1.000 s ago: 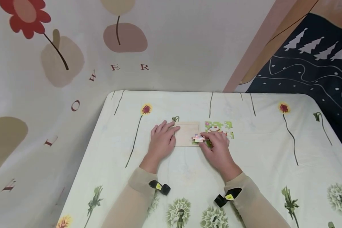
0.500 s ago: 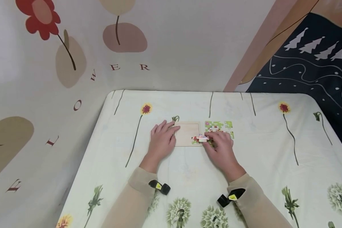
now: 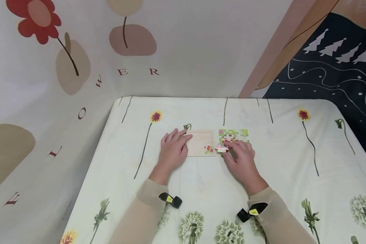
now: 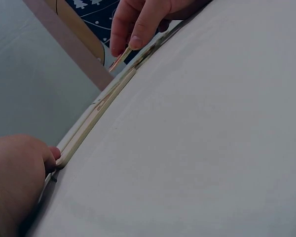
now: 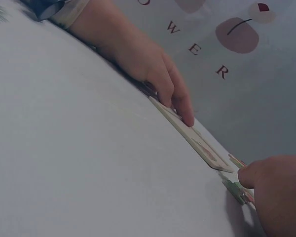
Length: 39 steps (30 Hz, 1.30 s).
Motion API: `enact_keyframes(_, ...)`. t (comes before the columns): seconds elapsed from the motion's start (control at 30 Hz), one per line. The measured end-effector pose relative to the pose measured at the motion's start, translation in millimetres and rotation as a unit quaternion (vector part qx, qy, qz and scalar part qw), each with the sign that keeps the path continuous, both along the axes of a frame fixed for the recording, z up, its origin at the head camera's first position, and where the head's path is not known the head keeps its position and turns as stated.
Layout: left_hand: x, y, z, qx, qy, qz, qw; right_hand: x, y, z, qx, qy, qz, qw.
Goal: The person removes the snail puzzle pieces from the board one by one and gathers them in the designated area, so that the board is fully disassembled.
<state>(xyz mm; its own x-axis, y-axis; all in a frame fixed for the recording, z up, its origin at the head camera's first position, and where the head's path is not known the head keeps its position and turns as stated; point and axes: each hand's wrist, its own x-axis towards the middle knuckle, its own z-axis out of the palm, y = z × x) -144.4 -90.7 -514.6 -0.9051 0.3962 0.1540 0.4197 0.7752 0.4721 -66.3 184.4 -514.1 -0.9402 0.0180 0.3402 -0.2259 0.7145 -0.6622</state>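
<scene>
A shallow wooden puzzle tray (image 3: 196, 140) lies flat on the table, with one puzzle piece (image 3: 208, 149) in its lower right corner. My left hand (image 3: 172, 152) rests along the tray's left side, fingers stretched out over the frame. Just right of the tray, my right hand (image 3: 241, 161) pinches a pink and white puzzle piece (image 3: 221, 148) between thumb and fingers. In the left wrist view this held piece (image 4: 119, 60) is tilted and raised over the table. More joined puzzle pieces (image 3: 244, 133), green with red and white, lie behind the right hand, which partly covers them.
A white cloth with printed flowers (image 3: 156, 117) covers the table (image 3: 280, 149). Behind its far edge rises a pale wall (image 3: 201, 51) with printed letters. Each wrist wears a black camera (image 3: 177, 202) on a strap.
My right hand has moved right with the pinched piece, from over the tray's lower right corner to beside the tray, uncovering the corner piece. The left hand stays in place.
</scene>
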Motion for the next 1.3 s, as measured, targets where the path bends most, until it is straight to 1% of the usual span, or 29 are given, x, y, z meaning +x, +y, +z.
enact_keyframes(0.23,1.3,0.6,-1.7,0.004,0.002,0.0,1.0,3.0,6,-0.3,0.009,-0.008,-0.008,0.9999)
enact_keyframes(0.6,0.6,0.2,-3.5,0.002,0.006,-0.001,1.0,5.4,11,0.1,0.011,-0.009,-0.004,0.9999)
enact_keyframes(0.83,0.7,0.0,-2.9,-0.001,0.004,-0.001,1.0,6.5,13,-1.1,0.008,-0.009,-0.009,0.9999)
enact_keyframes(1.07,1.5,0.1,-1.9,0.002,0.006,0.0,1.0,7.8,14,0.4,0.019,-0.012,-0.01,0.9997)
enact_keyframes(1.3,2.1,0.6,-1.6,0.0,0.006,0.0,1.0,11.4,23,-1.6,0.027,-0.012,-0.024,0.9993)
